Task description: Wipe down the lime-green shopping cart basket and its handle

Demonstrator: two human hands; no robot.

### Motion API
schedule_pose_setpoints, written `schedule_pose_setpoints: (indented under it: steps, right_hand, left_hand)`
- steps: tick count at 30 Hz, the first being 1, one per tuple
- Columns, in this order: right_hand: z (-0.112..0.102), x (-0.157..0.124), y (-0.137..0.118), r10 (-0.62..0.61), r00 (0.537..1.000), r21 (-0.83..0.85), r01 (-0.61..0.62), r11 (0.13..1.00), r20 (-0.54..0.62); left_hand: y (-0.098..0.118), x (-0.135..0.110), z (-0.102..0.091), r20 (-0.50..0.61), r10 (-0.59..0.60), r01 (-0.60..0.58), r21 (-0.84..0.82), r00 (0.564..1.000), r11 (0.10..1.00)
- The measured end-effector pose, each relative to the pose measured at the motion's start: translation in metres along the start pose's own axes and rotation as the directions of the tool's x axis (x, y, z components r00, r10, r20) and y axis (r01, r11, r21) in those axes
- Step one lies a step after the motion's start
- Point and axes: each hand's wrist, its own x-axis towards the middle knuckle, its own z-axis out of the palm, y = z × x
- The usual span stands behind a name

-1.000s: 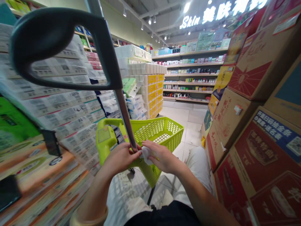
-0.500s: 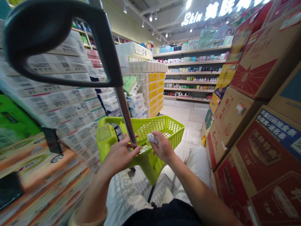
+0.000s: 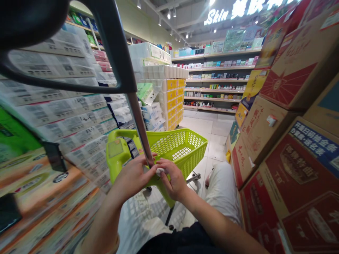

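A lime-green shopping basket on wheels point(image 3: 194, 141) stands before my knees, with a grey metal pole point(image 3: 141, 128) rising from its near end to a dark handle point(image 3: 125, 67). My left hand point(image 3: 136, 176) is wrapped round the foot of that pole, just above the green rim. Close beside it, my right hand point(image 3: 172, 180) pinches a small crumpled white wipe point(image 3: 160, 171), pressed against the basket's near edge by the left thumb. The wipe is mostly covered by fingers, so whether it is tissue or cloth I cannot tell.
Stacked cartons point(image 3: 280, 130) rise close on my right. Piled packs of white paper goods point(image 3: 82, 123) and orange-printed packs point(image 3: 53, 197) crowd the left. A pallet of yellow-and-white packs point(image 3: 172, 102) stands beyond the basket; shelves of cosmetics point(image 3: 217, 81) line the back.
My right hand has come left and down with the white wipe, from over the basket to the foot of the pole. My left hand stays there. The view has shifted slightly.
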Motion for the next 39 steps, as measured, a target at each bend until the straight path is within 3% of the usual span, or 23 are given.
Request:
schedule_pose_setpoints:
  steps: [4, 8, 11, 18, 22, 25, 27, 30, 34, 37, 39]
  right_hand:
    - [0.005, 0.004, 0.009, -0.004, 0.999, -0.071, 0.000, 0.997, -0.051]
    - [-0.006, 0.010, 0.037, 0.167, 0.979, -0.175, -0.185, 0.967, -0.114]
    - [-0.008, 0.015, 0.042, 0.263, 0.950, -0.225, -0.296, 0.928, -0.166]
    - [0.018, 0.020, 0.000, 0.090, 0.996, -0.182, -0.087, 0.979, 0.006]
    - [0.003, 0.021, 0.026, 0.131, 0.991, -0.206, -0.123, 0.971, 0.021]
    - [-0.009, 0.020, 0.049, 0.236, 0.970, -0.273, -0.245, 0.930, -0.066]
    - [-0.008, 0.019, 0.050, 0.271, 0.956, -0.296, -0.294, 0.909, -0.117]
    - [0.008, 0.019, 0.028, 0.216, 0.971, -0.258, -0.237, 0.937, -0.104]
    - [0.024, 0.020, 0.000, 0.076, 0.997, -0.197, -0.072, 0.978, 0.009]
    - [0.015, 0.018, 0.013, 0.051, 0.997, -0.203, -0.039, 0.978, 0.051]
    - [0.003, 0.014, 0.035, 0.098, 0.995, -0.250, -0.092, 0.964, 0.012]
  left_hand:
    - [0.002, -0.001, 0.000, 0.046, -0.015, 0.012, 0.055, 0.999, 0.998]
    - [0.002, -0.001, 0.000, 0.056, -0.048, 0.043, 0.097, 0.997, 0.994]
    - [0.003, 0.000, 0.001, 0.041, -0.054, 0.050, 0.105, 0.998, 0.993]
    - [0.002, 0.000, 0.000, -0.002, -0.041, 0.040, 0.185, 0.999, 0.982]
    - [-0.001, -0.002, -0.002, -0.001, -0.049, 0.048, 0.176, 0.999, 0.983]
    - [-0.003, -0.002, -0.003, 0.004, -0.051, 0.049, 0.196, 0.999, 0.979]
    - [-0.003, -0.002, -0.003, 0.001, -0.044, 0.043, 0.205, 0.999, 0.978]
    - [-0.004, -0.002, -0.003, -0.005, -0.029, 0.029, 0.190, 1.000, 0.981]
    - [-0.011, -0.003, -0.006, -0.002, -0.001, 0.001, 0.135, 1.000, 0.991]
    - [-0.017, -0.004, -0.010, -0.006, -0.001, 0.002, 0.091, 1.000, 0.996]
    - [-0.018, -0.005, -0.012, -0.009, -0.005, 0.005, 0.073, 1.000, 0.997]
